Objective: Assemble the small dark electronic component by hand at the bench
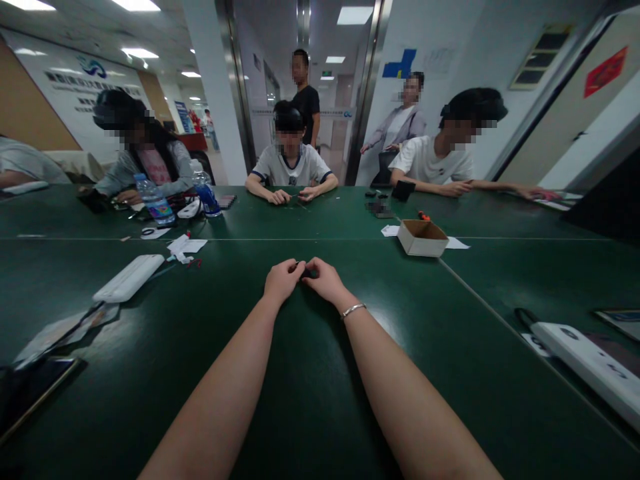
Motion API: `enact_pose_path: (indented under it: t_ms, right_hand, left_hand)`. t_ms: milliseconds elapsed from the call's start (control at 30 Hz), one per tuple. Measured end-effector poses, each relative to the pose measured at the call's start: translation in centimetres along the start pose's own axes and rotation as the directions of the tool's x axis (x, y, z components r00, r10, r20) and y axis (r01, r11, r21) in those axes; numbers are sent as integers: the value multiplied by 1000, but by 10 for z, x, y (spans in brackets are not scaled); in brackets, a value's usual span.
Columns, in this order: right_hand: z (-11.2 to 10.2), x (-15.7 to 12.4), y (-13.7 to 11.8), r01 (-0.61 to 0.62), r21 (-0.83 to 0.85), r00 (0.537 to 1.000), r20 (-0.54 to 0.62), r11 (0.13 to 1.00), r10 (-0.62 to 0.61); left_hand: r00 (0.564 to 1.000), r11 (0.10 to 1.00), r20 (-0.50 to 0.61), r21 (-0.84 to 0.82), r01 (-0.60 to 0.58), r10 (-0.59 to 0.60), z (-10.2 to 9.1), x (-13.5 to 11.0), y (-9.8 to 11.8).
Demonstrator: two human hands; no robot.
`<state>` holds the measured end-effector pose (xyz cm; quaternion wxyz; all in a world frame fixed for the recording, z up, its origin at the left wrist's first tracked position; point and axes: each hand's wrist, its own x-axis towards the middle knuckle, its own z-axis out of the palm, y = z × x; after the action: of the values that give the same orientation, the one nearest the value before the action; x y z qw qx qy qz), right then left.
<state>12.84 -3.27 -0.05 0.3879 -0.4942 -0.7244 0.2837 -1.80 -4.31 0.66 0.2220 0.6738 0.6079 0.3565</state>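
Note:
Both my forearms reach forward over a dark green table [210, 347]. At its middle, my left hand [283, 277] and my right hand [326, 279] meet at the fingertips, with the fingers of both curled inward. Between them shows a small dark object [309, 273], mostly covered by the fingers; its kind cannot be made out. A silver bracelet [354, 310] circles my right wrist.
An open cardboard box [423, 247] stands ahead to the right, papers beside it. White power strips lie left [130, 278] and right [590, 360]. Water bottles [156, 200] stand far left, near scraps of white paper [185, 247]. Several people sit or stand across the table.

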Motion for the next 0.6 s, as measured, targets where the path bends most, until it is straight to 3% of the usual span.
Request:
enact_pose_path:
  t_ms: [100, 267, 400, 500, 600]
  right_hand:
    - [5, -3, -7, 34, -72, 999, -6, 997, -35]
    - [15, -10, -7, -119, 279, 993, 18, 953, 119]
    - [4, -25, -11, -185, 402, 983, 89, 897, 163]
    - [-20, -49, -12, -215, 456, 974, 162, 864, 157]
    - [-56, -83, -7, -237, 428, 971, 143, 872, 194]
  left_hand:
    - [998, 999, 51, 25, -43, 42, 1, 1, -3]
    - [986, 997, 148, 0, -73, 72, 1, -3, 2]
    - [964, 994, 249, 34, -100, 88, -9, -29, 9]
    - [927, 967, 342, 145, -211, 152, -35, -65, 8]
    - [906, 914, 410, 318, -253, 108, -87, -104, 0]
